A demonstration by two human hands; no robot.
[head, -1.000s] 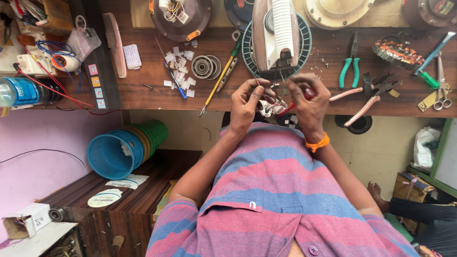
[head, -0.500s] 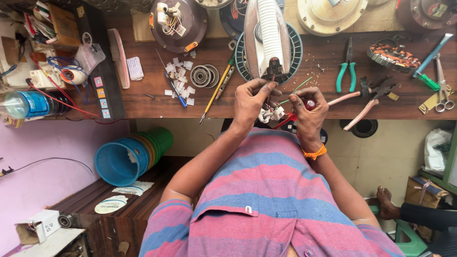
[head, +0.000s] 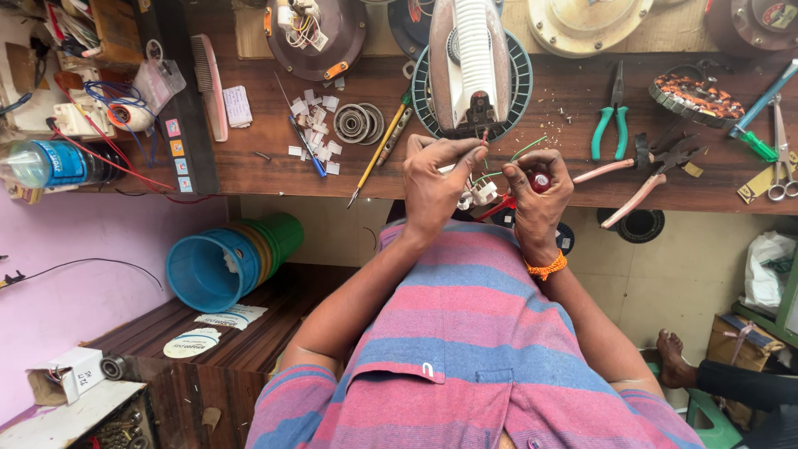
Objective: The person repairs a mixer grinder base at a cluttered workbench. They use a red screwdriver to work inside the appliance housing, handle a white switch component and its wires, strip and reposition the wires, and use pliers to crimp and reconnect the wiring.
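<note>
A small white connector (head: 480, 196) with thin green and red wires sits between both hands just off the workbench's (head: 274, 166) front edge. The left hand (head: 439, 179) pinches a wire; the right hand (head: 539, 193) is curled around a red piece. Since earlier, the hands have barely shifted.

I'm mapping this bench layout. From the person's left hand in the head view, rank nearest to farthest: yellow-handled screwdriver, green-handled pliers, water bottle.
From the left hand:
1. Yellow-handled screwdriver, just beside it, on the bottle's side.
2. Green-handled pliers, past the right hand.
3. Water bottle, at the bench's far end.
</note>
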